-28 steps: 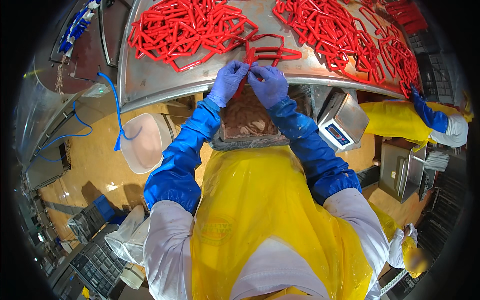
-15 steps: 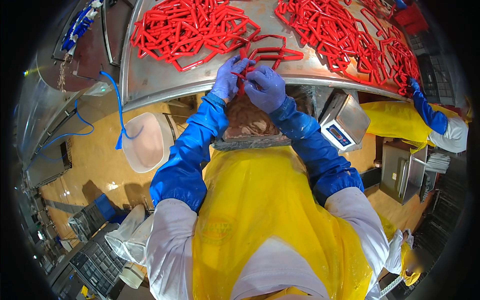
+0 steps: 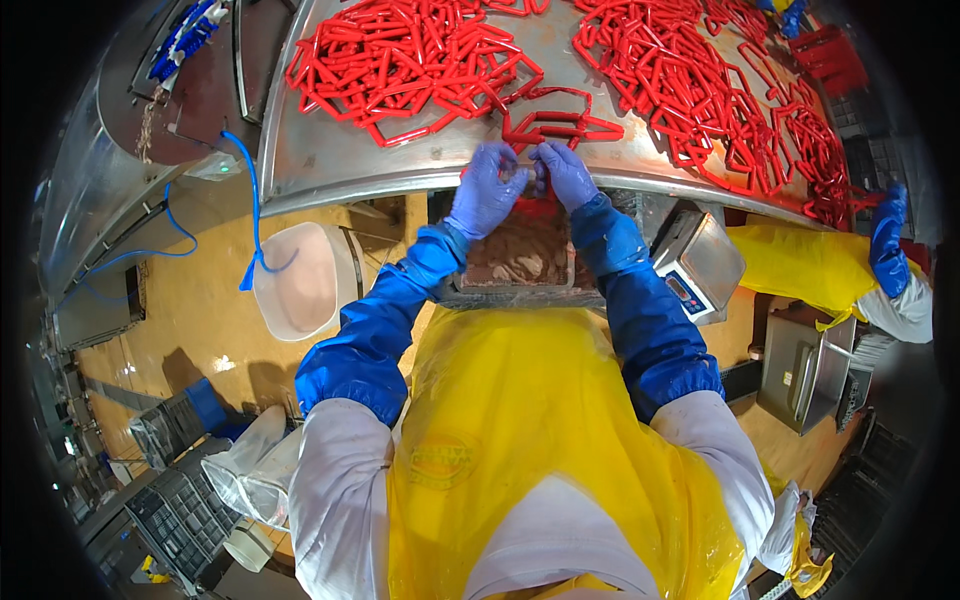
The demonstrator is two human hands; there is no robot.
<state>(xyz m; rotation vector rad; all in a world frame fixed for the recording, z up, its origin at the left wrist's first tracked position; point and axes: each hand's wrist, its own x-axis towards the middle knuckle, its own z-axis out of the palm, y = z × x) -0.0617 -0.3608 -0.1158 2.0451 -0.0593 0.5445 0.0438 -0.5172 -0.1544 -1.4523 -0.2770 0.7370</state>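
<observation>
Both my hands wear purple gloves and meet at the table's near edge, above a tub. My left hand (image 3: 487, 190) is closed, its fingers bent at the end of a string of red sausages (image 3: 565, 132). Close beside it, my right hand (image 3: 566, 174) is closed too, thumb and fingertips pinching at the same string. The short piece between the fingers is mostly hidden. Linked sausages run from the hands back onto the metal table (image 3: 350, 170). Under my hands, the dark-rimmed tub (image 3: 515, 255) holds a wet, pinkish-brown mass, with some red showing at its far side.
A large sausage pile (image 3: 400, 65) lies at the far left, another (image 3: 680, 80) to the right. A scale (image 3: 700, 262) stands right of the tub. A white bin (image 3: 305, 280) and a blue hose (image 3: 250, 190) are at left. A co-worker's blue sleeve (image 3: 888, 240) is at right.
My hands have drawn slightly apart and lower, with less of the red sausages showing between them. The view has shifted a little. At right, the co-worker's arm has moved back from the table.
</observation>
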